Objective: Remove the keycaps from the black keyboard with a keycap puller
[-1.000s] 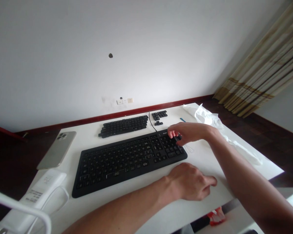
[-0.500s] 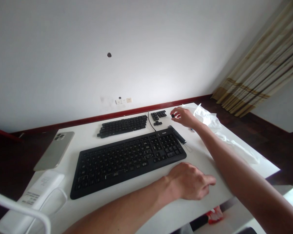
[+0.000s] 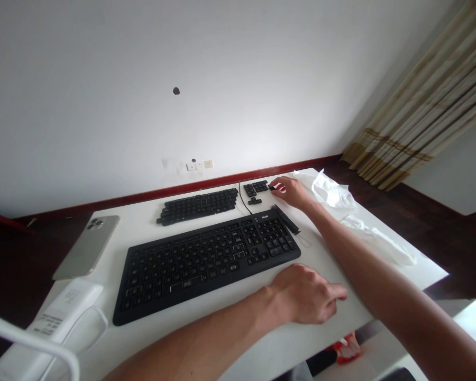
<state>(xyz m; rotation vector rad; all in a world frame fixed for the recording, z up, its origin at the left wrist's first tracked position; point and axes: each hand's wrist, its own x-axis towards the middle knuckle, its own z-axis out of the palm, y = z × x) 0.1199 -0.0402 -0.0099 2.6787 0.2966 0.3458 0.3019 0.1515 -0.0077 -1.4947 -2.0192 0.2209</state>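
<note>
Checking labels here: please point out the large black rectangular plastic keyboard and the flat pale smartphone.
Large black rectangular plastic keyboard (image 3: pixel 206 260), head view: the middle of its top face.
Flat pale smartphone (image 3: pixel 88 248), head view: the middle of its upturned back.

Head view, one: worn on my head, above the near side of the black keyboard (image 3: pixel 208 263), pitched forward and down. Range: near, the keyboard whole in frame, with the wall (image 3: pixel 222 95) beyond it and the curtain (image 3: pixel 416 119) far off to its right.
</note>
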